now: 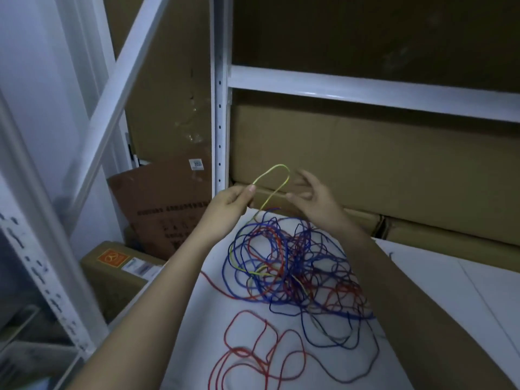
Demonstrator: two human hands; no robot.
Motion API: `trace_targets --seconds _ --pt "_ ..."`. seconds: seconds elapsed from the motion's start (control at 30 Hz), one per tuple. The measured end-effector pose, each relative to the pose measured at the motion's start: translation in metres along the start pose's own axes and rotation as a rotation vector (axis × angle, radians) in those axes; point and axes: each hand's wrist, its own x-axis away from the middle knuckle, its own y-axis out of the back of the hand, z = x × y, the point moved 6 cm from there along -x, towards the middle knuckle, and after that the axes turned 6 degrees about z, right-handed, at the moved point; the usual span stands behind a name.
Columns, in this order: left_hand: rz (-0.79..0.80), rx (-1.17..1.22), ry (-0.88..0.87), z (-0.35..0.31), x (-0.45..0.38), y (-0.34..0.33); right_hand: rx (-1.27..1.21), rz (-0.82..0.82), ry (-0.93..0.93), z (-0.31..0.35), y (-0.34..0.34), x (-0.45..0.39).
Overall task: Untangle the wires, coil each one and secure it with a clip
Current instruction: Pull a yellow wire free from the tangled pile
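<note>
A tangle of blue, red and yellow-green wires lies on a white surface. Loose red wire loops lie nearer to me. My left hand pinches the end of a yellow-green wire between thumb and fingers, lifted above the tangle. The wire arcs up in a loop and drops back into the pile. My right hand hovers beside the loop with fingers spread and relaxed, holding nothing. No clip is visible.
A white metal shelf upright and crossbeam stand behind, with large cardboard boxes on the shelf. More boxes sit on the floor at left, beside another white rack.
</note>
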Motion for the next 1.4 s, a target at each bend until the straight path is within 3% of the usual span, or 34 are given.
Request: trace_targets --seconds 0.13,0.2,0.33,0.43,0.5,0.57,0.73,0.87,0.93,1.0,1.07,1.13,1.17,1.2,1.3,1.33,1.4 --pt "0.008 0.004 0.073 0.024 0.027 -0.014 0.153 -0.137 0.104 -0.009 -0.015 0.052" --pt "-0.020 0.020 0.101 0.036 0.042 -0.016 0.250 -0.120 0.231 -0.008 -0.031 0.076" --pt "-0.090 0.026 0.150 0.055 0.073 -0.016 0.386 0.295 0.443 -0.012 -0.085 0.128" --pt "-0.115 0.012 0.183 0.064 0.094 -0.016 0.473 0.657 0.336 -0.027 -0.122 0.158" --pt "-0.116 0.004 0.202 0.066 0.105 -0.017 0.691 0.872 0.249 -0.046 -0.139 0.172" --pt "-0.112 -0.017 0.208 0.067 0.113 -0.016 0.839 0.959 0.230 -0.054 -0.146 0.179" --pt "-0.136 -0.017 0.201 0.063 0.120 -0.012 0.607 0.911 0.265 -0.043 -0.146 0.178" --pt "-0.158 -0.014 0.170 0.049 0.114 -0.011 0.227 0.783 0.114 -0.040 -0.128 0.177" --pt "-0.213 0.006 0.134 0.039 0.108 -0.007 0.012 0.560 0.080 -0.029 -0.097 0.160" --pt "-0.278 0.034 0.095 0.028 0.101 -0.003 -0.082 0.210 0.092 -0.019 -0.048 0.136" --pt "-0.313 0.053 0.067 0.018 0.090 -0.002 -0.024 -0.131 0.090 -0.016 0.002 0.116" --pt "-0.320 0.048 0.044 0.009 0.077 -0.003 0.156 -0.336 0.029 -0.024 0.036 0.098" --pt "-0.314 0.048 0.034 0.004 0.071 -0.005 0.277 -0.345 -0.022 -0.030 0.043 0.090" --pt "-0.300 0.050 0.027 0.000 0.064 -0.008 0.381 -0.247 -0.098 -0.039 0.045 0.081" --pt "-0.234 0.067 0.005 -0.012 0.045 -0.017 0.564 0.354 -0.418 -0.061 0.023 0.080" --pt "-0.213 0.070 -0.001 -0.015 0.040 -0.019 0.561 0.421 -0.433 -0.062 0.021 0.080" --pt "-0.182 0.086 -0.008 -0.019 0.030 -0.021 0.558 0.261 -0.337 -0.049 0.033 0.071"
